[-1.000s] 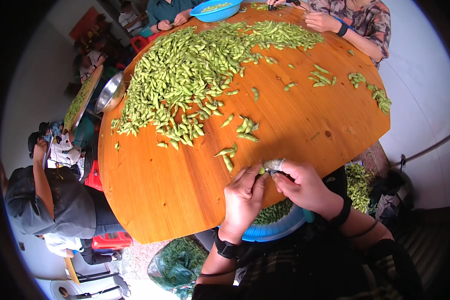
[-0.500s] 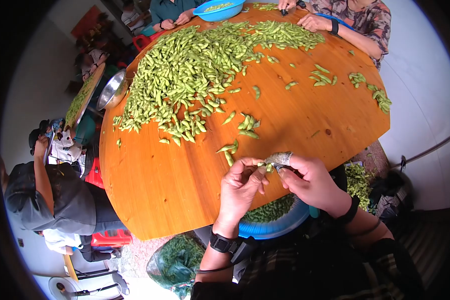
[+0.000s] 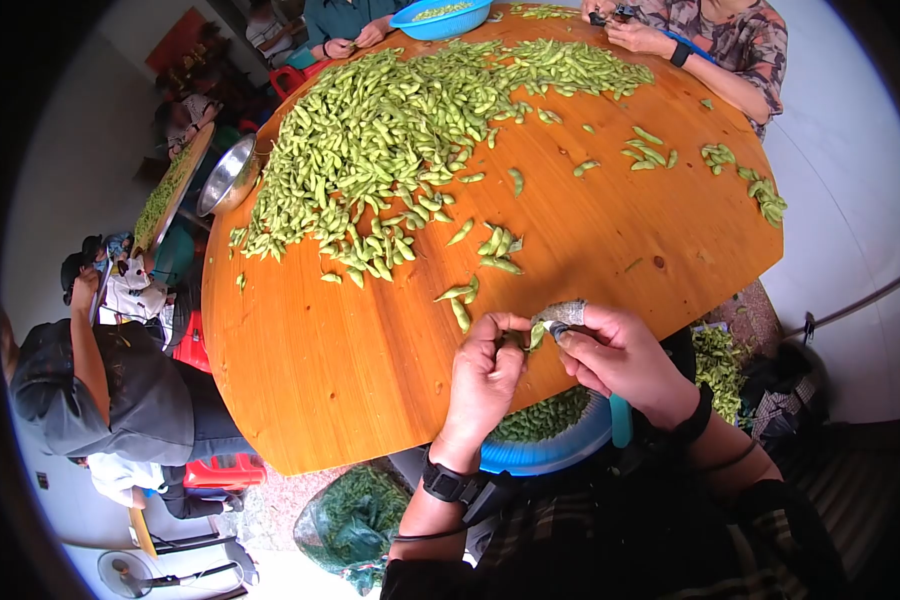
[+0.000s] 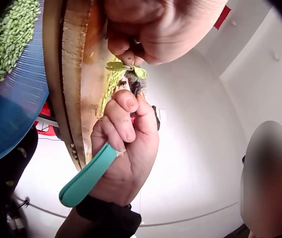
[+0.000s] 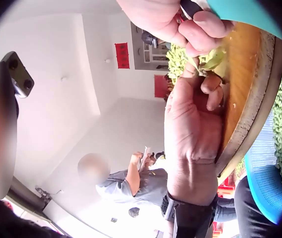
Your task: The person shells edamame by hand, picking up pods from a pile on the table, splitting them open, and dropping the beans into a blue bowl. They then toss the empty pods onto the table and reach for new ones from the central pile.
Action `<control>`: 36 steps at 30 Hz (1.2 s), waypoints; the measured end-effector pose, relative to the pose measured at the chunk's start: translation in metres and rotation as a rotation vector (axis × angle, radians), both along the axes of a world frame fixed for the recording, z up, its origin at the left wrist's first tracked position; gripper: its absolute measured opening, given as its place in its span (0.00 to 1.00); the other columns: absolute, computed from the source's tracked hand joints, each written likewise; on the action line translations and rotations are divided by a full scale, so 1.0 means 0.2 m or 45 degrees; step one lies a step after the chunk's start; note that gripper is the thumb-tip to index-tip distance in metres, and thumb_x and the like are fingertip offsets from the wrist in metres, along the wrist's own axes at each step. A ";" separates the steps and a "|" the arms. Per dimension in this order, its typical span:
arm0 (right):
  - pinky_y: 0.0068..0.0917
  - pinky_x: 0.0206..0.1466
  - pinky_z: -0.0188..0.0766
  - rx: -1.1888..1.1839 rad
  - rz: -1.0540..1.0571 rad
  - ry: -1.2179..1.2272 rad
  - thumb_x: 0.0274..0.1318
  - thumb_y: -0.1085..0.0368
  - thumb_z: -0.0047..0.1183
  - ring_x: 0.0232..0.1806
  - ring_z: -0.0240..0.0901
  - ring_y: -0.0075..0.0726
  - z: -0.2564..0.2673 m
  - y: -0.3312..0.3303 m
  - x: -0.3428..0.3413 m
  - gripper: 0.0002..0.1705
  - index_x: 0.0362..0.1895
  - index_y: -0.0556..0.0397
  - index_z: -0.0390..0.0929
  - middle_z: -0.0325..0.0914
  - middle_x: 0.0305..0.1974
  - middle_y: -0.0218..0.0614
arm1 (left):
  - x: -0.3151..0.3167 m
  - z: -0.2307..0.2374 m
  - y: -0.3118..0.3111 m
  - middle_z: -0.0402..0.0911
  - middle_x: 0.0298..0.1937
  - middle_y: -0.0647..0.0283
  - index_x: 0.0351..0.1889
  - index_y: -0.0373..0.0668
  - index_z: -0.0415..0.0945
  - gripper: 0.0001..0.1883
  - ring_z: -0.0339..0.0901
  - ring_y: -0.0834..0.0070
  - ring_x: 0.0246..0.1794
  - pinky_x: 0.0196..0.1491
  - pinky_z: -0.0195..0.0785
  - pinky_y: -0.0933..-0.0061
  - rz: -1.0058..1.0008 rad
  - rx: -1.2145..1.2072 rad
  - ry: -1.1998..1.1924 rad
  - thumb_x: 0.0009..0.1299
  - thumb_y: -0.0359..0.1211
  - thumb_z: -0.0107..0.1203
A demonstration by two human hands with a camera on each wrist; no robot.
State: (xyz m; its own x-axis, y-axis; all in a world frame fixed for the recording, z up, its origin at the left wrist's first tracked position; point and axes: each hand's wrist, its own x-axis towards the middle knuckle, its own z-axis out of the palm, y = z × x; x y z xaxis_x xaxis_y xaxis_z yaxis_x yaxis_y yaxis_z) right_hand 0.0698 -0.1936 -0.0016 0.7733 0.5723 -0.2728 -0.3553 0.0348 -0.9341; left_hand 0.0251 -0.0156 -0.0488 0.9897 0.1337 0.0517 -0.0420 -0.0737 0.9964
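My left hand [image 3: 485,380] pinches a green soybean pod [image 3: 536,336] over the table's near edge. In the left wrist view the pod [image 4: 140,72] looks split, its two halves spread apart. Opposite it, my right hand [image 3: 630,365] grips a small tool with a teal handle [image 4: 89,176] that sticks out below the curled fingers. The tool's dark tip sits between thumb and forefinger, close against the pod; its exact kind I cannot tell. A grey woven cover [image 3: 567,313] wraps the right forefinger. Below both hands, a blue basket [image 3: 530,462] holds shelled green beans.
A large heap of pods [image 3: 370,150] covers the far left of the wooden table [image 3: 320,380], with a few loose pods [image 3: 460,300] nearer. A metal bowl [image 3: 228,175] stands at the left edge. Other people sit across the table, near a blue basin [image 3: 440,22].
The pod has turned from level between the hands to slanting downward, and more of it shows. Both hands stay close together, with the fingers shifting slightly. Across the table, a person's hands have lifted.
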 end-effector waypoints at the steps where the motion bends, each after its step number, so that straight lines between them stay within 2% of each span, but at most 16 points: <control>1: 0.14 0.19 0.53 0.002 0.001 -0.002 0.67 0.71 0.44 0.18 0.59 0.11 0.01 0.00 0.00 0.11 0.51 0.55 0.74 0.70 0.23 0.24 | 0.00 0.01 0.00 0.74 0.31 0.69 0.48 0.36 0.71 0.08 0.64 0.88 0.22 0.25 0.56 0.86 0.000 0.000 0.000 0.76 0.25 0.42; 3: 0.14 0.19 0.53 0.002 -0.043 -0.001 0.67 0.71 0.44 0.18 0.59 0.11 0.01 -0.01 0.00 0.12 0.51 0.55 0.74 0.70 0.23 0.24 | 0.00 0.05 -0.01 0.74 0.33 0.69 0.52 0.36 0.71 0.10 0.64 0.88 0.23 0.26 0.58 0.86 -0.038 -0.203 0.080 0.77 0.25 0.42; 7: 0.13 0.19 0.53 -0.003 -0.148 -0.033 0.68 0.70 0.44 0.17 0.59 0.11 0.02 -0.05 0.03 0.13 0.54 0.54 0.74 0.70 0.24 0.25 | -0.01 0.06 -0.03 0.75 0.33 0.70 0.56 0.35 0.70 0.12 0.66 0.88 0.24 0.28 0.61 0.86 0.072 -0.169 -0.010 0.78 0.26 0.42; 9: 0.12 0.19 0.54 0.008 -0.221 -0.097 0.68 0.70 0.44 0.17 0.58 0.11 0.00 -0.09 0.07 0.14 0.55 0.54 0.74 0.70 0.25 0.25 | -0.04 0.06 -0.02 0.75 0.34 0.70 0.56 0.34 0.72 0.12 0.68 0.88 0.25 0.29 0.64 0.85 0.220 0.009 -0.042 0.78 0.26 0.43; 13: 0.14 0.17 0.54 -0.145 -0.456 -0.236 0.69 0.67 0.44 0.15 0.57 0.13 -0.06 -0.20 0.21 0.15 0.56 0.54 0.74 0.70 0.24 0.25 | -0.19 0.11 -0.03 0.77 0.31 0.67 0.49 0.35 0.78 0.09 0.73 0.85 0.28 0.30 0.68 0.81 0.110 0.357 -0.034 0.76 0.26 0.48; 14: 0.15 0.16 0.54 -0.159 -0.523 -0.329 0.69 0.68 0.43 0.14 0.58 0.14 -0.11 -0.24 0.26 0.12 0.50 0.56 0.75 0.70 0.23 0.26 | -0.22 0.10 -0.04 0.77 0.31 0.67 0.49 0.35 0.78 0.09 0.73 0.85 0.28 0.30 0.68 0.81 0.116 0.365 -0.034 0.76 0.26 0.48; 16: 0.16 0.14 0.53 -0.252 -0.548 -0.301 0.68 0.68 0.43 0.13 0.58 0.14 -0.17 -0.32 0.34 0.08 0.43 0.57 0.74 0.70 0.22 0.26 | -0.27 0.14 -0.06 0.79 0.32 0.62 0.47 0.35 0.78 0.08 0.76 0.80 0.30 0.34 0.71 0.78 -0.029 0.664 -0.060 0.73 0.25 0.53; 17: 0.16 0.14 0.53 -0.244 -0.545 -0.301 0.68 0.68 0.43 0.13 0.58 0.14 -0.18 -0.33 0.34 0.08 0.43 0.57 0.74 0.70 0.22 0.26 | -0.27 0.14 -0.07 0.80 0.34 0.57 0.45 0.34 0.79 0.08 0.80 0.72 0.32 0.38 0.73 0.73 -0.036 0.679 -0.106 0.69 0.24 0.58; 20: 0.17 0.14 0.53 -0.219 -0.541 -0.248 0.68 0.68 0.43 0.13 0.58 0.14 -0.16 -0.34 0.33 0.07 0.38 0.56 0.72 0.70 0.22 0.27 | -0.21 0.23 -0.04 0.80 0.35 0.55 0.45 0.35 0.79 0.10 0.80 0.63 0.32 0.39 0.74 0.70 -0.148 0.899 -0.329 0.67 0.23 0.59; 22: 0.16 0.14 0.53 -0.250 -0.519 -0.286 0.68 0.68 0.43 0.13 0.59 0.14 -0.15 -0.33 0.33 0.07 0.38 0.56 0.73 0.70 0.22 0.27 | -0.15 0.24 -0.01 0.80 0.35 0.54 0.42 0.36 0.79 0.09 0.80 0.56 0.33 0.39 0.74 0.65 -0.046 0.891 -0.329 0.65 0.27 0.61; 24: 0.16 0.14 0.53 -0.255 -0.509 -0.287 0.68 0.68 0.43 0.13 0.59 0.14 -0.17 -0.34 0.33 0.07 0.39 0.57 0.73 0.70 0.22 0.27 | -0.07 0.21 0.04 0.80 0.37 0.51 0.37 0.37 0.79 0.08 0.80 0.54 0.33 0.36 0.74 0.62 0.428 1.290 0.059 0.65 0.31 0.62; 27: 0.16 0.15 0.56 -0.305 -0.447 -0.331 0.68 0.68 0.43 0.13 0.60 0.14 -0.17 -0.34 0.32 0.08 0.44 0.56 0.74 0.71 0.22 0.27 | 0.05 0.12 0.09 0.80 0.35 0.50 0.35 0.37 0.78 0.09 0.80 0.53 0.30 0.33 0.73 0.59 0.621 1.510 0.135 0.65 0.33 0.61; 31: 0.15 0.19 0.61 -0.325 -0.276 -0.285 0.67 0.69 0.42 0.16 0.62 0.14 -0.07 -0.28 0.22 0.16 0.55 0.52 0.75 0.72 0.23 0.27 | 0.03 0.11 0.10 0.79 0.32 0.48 0.37 0.34 0.78 0.09 0.79 0.53 0.28 0.32 0.73 0.61 0.556 1.381 -0.041 0.64 0.31 0.61; 33: 0.16 0.22 0.63 -0.243 -0.092 -0.314 0.66 0.70 0.43 0.18 0.64 0.14 -0.06 -0.22 0.14 0.18 0.59 0.52 0.74 0.73 0.24 0.27 | -0.02 0.12 0.09 0.80 0.31 0.55 0.42 0.34 0.79 0.10 0.80 0.65 0.26 0.31 0.75 0.69 0.453 1.240 -0.069 0.66 0.29 0.61; 34: 0.16 0.22 0.63 -0.173 0.003 -0.299 0.66 0.70 0.43 0.19 0.65 0.14 -0.05 -0.18 0.11 0.18 0.58 0.53 0.74 0.73 0.24 0.27 | -0.03 0.13 0.05 0.80 0.31 0.55 0.42 0.34 0.79 0.10 0.80 0.65 0.26 0.31 0.75 0.69 0.437 1.242 -0.072 0.66 0.29 0.61; 36: 0.16 0.21 0.62 -0.091 0.099 -0.236 0.68 0.70 0.43 0.19 0.65 0.14 -0.04 -0.10 0.07 0.14 0.54 0.56 0.74 0.73 0.24 0.27 | -0.08 0.14 -0.05 0.80 0.31 0.64 0.49 0.34 0.79 0.12 0.78 0.81 0.27 0.31 0.74 0.79 0.285 0.432 0.021 0.68 0.25 0.59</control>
